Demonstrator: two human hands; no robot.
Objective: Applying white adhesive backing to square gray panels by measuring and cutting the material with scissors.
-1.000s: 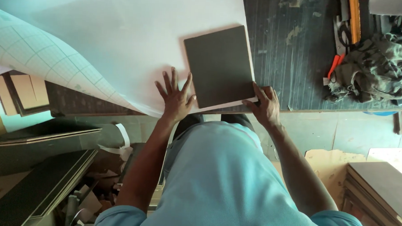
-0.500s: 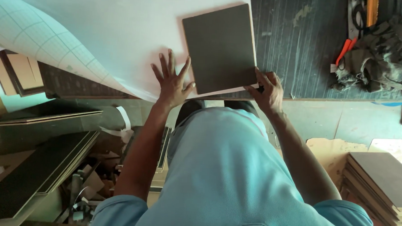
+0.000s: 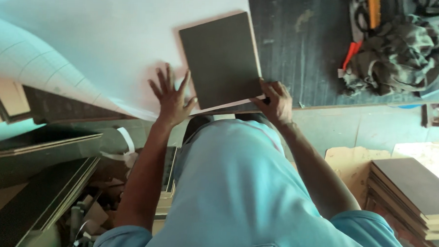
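A dark grey square board (image 3: 220, 59) with pale edges lies on a large white sheet (image 3: 114, 40) spread over the dark workbench (image 3: 301, 53). My left hand (image 3: 170, 97) presses flat on the white sheet, fingers spread, just left of the board's near corner. My right hand (image 3: 275, 102) grips the board's near right corner, thumb on its edge. The sheet's left end curls over, showing a gridded backing (image 3: 29, 66).
A crumpled camouflage cloth (image 3: 398, 52) and red and orange-handled tools (image 3: 353, 50) lie at the bench's right. A stack of dark boards (image 3: 416, 196) stands lower right. More boards and offcuts (image 3: 34, 189) lie on the floor at the left.
The view has shifted a little and the board sits slightly further from the bench's near edge. Both hands stay in the same places on the sheet and the board.
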